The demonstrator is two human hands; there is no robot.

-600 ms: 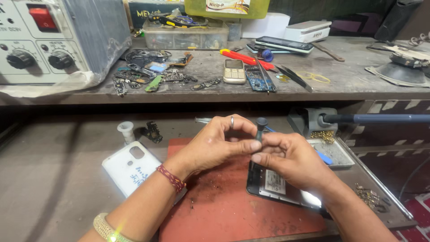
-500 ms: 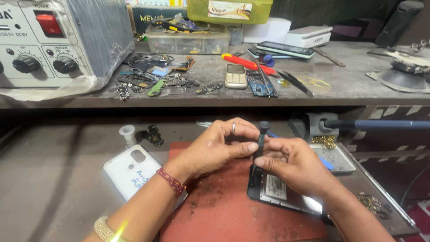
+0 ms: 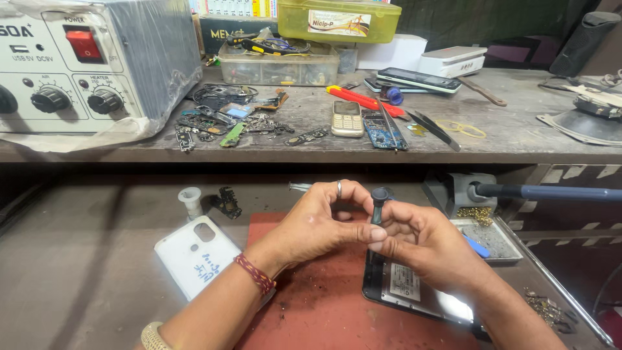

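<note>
My left hand and my right hand meet above a red work mat. Between the fingertips of both stands a small black screwdriver, upright, its round cap at the top. My left hand wears a ring and a red thread band at the wrist. Under my right hand lies an opened phone, back side up, partly hidden by the hand. A white phone back cover lies on the bench to the left of the mat.
A shelf above holds a grey hot-air station, loose circuit boards, a small keypad phone, tweezers and a clear parts box. A soldering iron handle in its stand and a metal tray sit right.
The view has shifted slightly. Both hands stay together on the screwdriver above the phone, with only small finger movement.
</note>
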